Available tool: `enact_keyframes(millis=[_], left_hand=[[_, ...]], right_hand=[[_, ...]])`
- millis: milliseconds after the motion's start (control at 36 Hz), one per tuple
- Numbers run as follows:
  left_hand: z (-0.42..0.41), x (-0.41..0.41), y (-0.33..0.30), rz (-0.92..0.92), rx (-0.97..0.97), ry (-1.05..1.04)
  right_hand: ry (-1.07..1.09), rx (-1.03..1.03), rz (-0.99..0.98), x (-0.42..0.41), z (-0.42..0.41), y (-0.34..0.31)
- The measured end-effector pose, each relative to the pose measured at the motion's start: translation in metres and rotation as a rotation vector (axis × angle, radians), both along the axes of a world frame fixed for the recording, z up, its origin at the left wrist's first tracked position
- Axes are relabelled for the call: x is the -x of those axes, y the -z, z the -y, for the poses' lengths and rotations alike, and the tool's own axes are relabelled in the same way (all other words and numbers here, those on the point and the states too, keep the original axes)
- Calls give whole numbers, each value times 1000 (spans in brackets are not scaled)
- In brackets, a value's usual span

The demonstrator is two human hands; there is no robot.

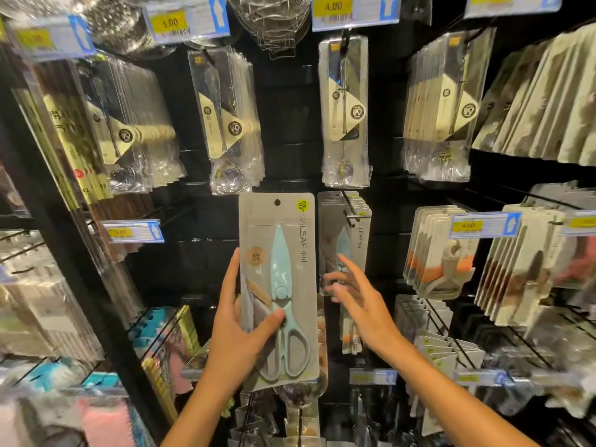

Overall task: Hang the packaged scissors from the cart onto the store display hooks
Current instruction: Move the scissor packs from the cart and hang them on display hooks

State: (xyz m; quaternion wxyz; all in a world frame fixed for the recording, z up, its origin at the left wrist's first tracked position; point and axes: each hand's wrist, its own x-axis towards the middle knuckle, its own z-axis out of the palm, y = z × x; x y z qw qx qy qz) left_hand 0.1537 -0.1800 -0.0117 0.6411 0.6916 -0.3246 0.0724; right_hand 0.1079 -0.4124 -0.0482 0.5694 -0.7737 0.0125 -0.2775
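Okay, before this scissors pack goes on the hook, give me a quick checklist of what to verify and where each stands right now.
1. Left hand grips the grey card pack of pale blue scissors: ok.
2. Round hang hole at the pack's top unobstructed: ok.
3. Pack upright, front facing out: ok.
4. Black wire hook with matching scissors packs located to its right: ok.
5. Hole lined up with hook tip: not ok, the pack sits left of it.
6. Right hand free, open, reaching toward hung packs: ok.

view: head, single wide-angle | faces: forward, slightly upward at display hooks [350,209] | range: close, arm's reach | overlap: none
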Motion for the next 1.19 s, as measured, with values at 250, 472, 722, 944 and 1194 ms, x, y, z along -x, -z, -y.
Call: enact_keyframes(millis=[250, 472, 722, 944, 1194], left_hand=[[10, 7, 8, 18, -45, 15], [14, 8, 20, -45, -102, 141], [44, 13, 39, -54, -205, 241], [72, 8, 34, -62, -216, 283], [80, -9, 30, -88, -219, 332]], right_hand=[[-146, -38, 58, 15, -24, -29], [-120, -39, 50, 33, -14, -16], [4, -29, -38, 60, 12, 5], [66, -46, 0, 67, 31, 1], [93, -66, 37, 64, 36, -4]])
